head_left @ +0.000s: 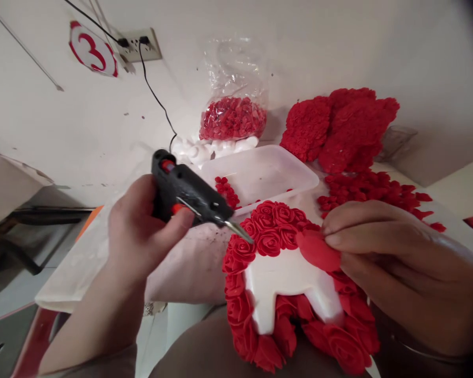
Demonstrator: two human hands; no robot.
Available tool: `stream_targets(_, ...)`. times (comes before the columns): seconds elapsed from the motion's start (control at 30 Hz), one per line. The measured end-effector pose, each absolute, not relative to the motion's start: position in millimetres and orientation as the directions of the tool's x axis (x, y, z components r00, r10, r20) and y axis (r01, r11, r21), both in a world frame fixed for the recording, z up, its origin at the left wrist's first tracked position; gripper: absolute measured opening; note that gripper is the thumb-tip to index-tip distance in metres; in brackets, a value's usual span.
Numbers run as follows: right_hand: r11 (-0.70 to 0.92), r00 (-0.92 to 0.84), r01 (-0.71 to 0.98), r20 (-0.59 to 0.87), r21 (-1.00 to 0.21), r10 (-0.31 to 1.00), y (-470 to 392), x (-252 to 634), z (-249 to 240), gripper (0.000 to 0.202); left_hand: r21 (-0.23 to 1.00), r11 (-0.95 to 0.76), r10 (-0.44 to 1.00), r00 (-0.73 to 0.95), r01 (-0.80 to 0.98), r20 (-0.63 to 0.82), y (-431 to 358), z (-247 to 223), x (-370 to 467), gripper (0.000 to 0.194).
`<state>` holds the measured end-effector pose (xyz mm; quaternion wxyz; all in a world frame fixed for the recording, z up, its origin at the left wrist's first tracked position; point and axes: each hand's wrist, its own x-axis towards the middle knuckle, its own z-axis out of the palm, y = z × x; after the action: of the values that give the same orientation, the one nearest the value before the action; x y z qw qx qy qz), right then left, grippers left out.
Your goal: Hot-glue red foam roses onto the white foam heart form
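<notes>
My left hand [136, 236] is wrapped round a black hot glue gun [193, 191], thumb near its orange trigger. The gun's metal nozzle points down to the right, close to the red foam roses [268, 241] on a white foam form [286, 273]. Roses cover the form's top edge and outline, while its smooth white middle and two leg-like parts show bare. In my right hand [405, 268], a red foam flower piece [319, 249] is pinched between thumb and fingers at the form's upper right. Its underside and whether it touches the form are hard to make out.
Behind the form lies a translucent plastic tray [268, 168] with a few red flowers. A clear bag of red roses [233, 118] leans on the wall beside white foam shapes [216, 149]. Finished-looking red rose shapes [339, 126] and loose red flowers [374, 191] occupy the right. A black cord [155, 94] runs to the wall socket [144, 44].
</notes>
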<state>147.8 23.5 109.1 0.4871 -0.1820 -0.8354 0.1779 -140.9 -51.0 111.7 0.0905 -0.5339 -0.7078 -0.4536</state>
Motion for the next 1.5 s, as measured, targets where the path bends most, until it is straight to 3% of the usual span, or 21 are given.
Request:
stream_targets(0.17, 0.859, -0.455, 0.154, 0.737, -0.488, 0.500, 19, 151, 112, 0.025, 0.380, -0.055, 0.582, -0.280, 0.923, 0.763, -42, 113, -106, 0.028)
stream_targets(0.5, 0.874, -0.468, 0.186, 0.742, -0.449, 0.481, 22, 150, 110, 0.023, 0.246, 0.003, 0.466, -0.219, 0.969, 0.857, -39, 113, -101, 0.034)
stream_targets(1.5, 0.842, -0.433, 0.190, 0.727, -0.504, 0.533, 20, 146, 108, 0.029, 0.288, 0.086, 0.536, -0.288, 0.954, 0.794, -46, 117, -99, 0.031)
